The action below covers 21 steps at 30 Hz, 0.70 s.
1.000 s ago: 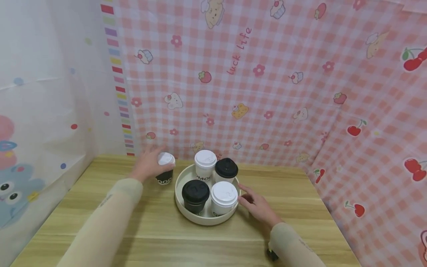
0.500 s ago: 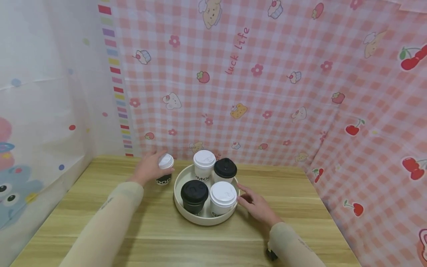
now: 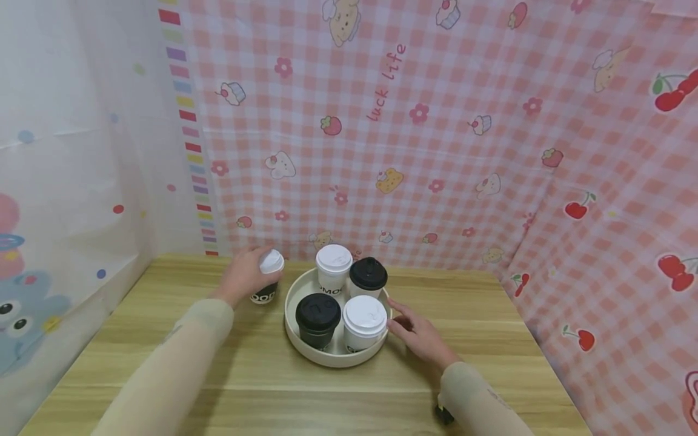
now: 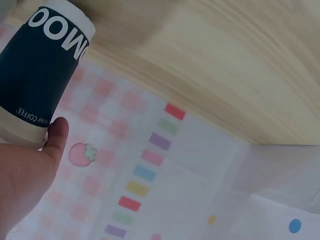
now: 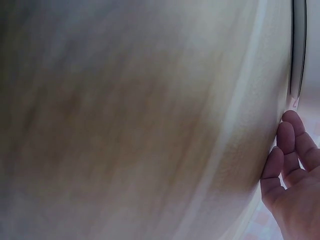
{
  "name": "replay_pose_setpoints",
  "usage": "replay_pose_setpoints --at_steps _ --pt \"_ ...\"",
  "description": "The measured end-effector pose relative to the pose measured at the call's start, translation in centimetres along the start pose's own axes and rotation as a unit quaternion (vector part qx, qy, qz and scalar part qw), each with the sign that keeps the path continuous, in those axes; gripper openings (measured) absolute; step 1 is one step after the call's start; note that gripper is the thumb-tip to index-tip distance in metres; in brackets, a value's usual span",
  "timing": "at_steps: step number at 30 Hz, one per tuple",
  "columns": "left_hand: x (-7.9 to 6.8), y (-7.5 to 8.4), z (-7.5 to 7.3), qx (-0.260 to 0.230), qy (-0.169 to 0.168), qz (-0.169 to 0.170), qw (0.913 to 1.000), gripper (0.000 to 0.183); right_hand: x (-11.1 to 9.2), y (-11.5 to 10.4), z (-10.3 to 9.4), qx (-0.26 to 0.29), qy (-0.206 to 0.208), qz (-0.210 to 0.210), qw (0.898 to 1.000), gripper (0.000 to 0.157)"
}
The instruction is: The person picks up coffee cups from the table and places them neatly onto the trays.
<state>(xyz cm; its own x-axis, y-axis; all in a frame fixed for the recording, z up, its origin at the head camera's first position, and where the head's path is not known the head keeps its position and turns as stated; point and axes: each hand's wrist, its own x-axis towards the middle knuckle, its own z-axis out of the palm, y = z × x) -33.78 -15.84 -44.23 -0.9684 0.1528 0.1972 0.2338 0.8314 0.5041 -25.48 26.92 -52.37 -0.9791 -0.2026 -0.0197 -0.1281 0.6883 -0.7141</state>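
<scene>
My left hand (image 3: 243, 277) grips a paper coffee cup (image 3: 263, 295) by its white lid, left of the round cream tray (image 3: 339, 361). The cup has a dark sleeve with white lettering; in the left wrist view its sleeve (image 4: 35, 70) and pale base show, a thumb beside the lid end. My right hand (image 3: 421, 340) touches the tray's right side with extended fingers and thumb. On the tray stand two white-lidded cups, one at the back (image 3: 334, 260) and one at front right (image 3: 365, 315), plus two black-lidded cups, front left (image 3: 319, 313) and back right (image 3: 368, 274).
Everything stands on a wood-grain table (image 3: 305, 399). A pink checked cloth (image 3: 349, 151) hangs behind it, and a white patterned cloth (image 3: 82, 163) on the left. A small black object (image 3: 444, 415) shows under the right wrist.
The cup in my left hand has shifted slightly left at its base and now leans a little. My right hand and the tray have stayed in place.
</scene>
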Motion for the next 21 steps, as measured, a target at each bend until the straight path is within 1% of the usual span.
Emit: replay_pose_setpoints --at_steps 2,5,8,11,14,17,21 --pt "0.0 0.2 -0.3 -0.016 0.018 0.01 0.9997 0.078 0.1 0.0 0.0 0.002 0.001 0.001 1.0 0.061" --pt "0.0 1.1 -1.2 -0.042 0.044 0.027 0.9978 0.077 0.1 0.1 0.1 0.002 0.001 -0.002 1.0 0.061" --pt "-0.3 2.1 -2.2 -0.063 0.057 0.032 0.9959 0.078 0.2 0.2 0.1 -0.002 0.002 -0.006 1.0 0.061" --pt "-0.4 3.0 -2.7 -0.077 0.062 0.036 0.9945 0.079 0.0 0.0 0.0 -0.004 0.002 -0.006 1.0 0.061" --pt "-0.5 4.0 -2.9 -0.093 0.063 0.043 0.9928 0.079 -0.1 -0.2 -0.1 -0.006 0.002 -0.007 1.0 0.061" --pt "-0.7 5.0 -2.8 -0.113 0.058 0.052 0.9906 0.077 -0.1 -0.3 -0.2 -0.004 0.0 -0.009 1.0 0.061" --pt "-1.0 6.1 -2.3 -0.122 0.052 0.073 0.9885 0.076 -0.1 -0.2 -0.1 -0.001 -0.002 -0.01 1.0 0.062"
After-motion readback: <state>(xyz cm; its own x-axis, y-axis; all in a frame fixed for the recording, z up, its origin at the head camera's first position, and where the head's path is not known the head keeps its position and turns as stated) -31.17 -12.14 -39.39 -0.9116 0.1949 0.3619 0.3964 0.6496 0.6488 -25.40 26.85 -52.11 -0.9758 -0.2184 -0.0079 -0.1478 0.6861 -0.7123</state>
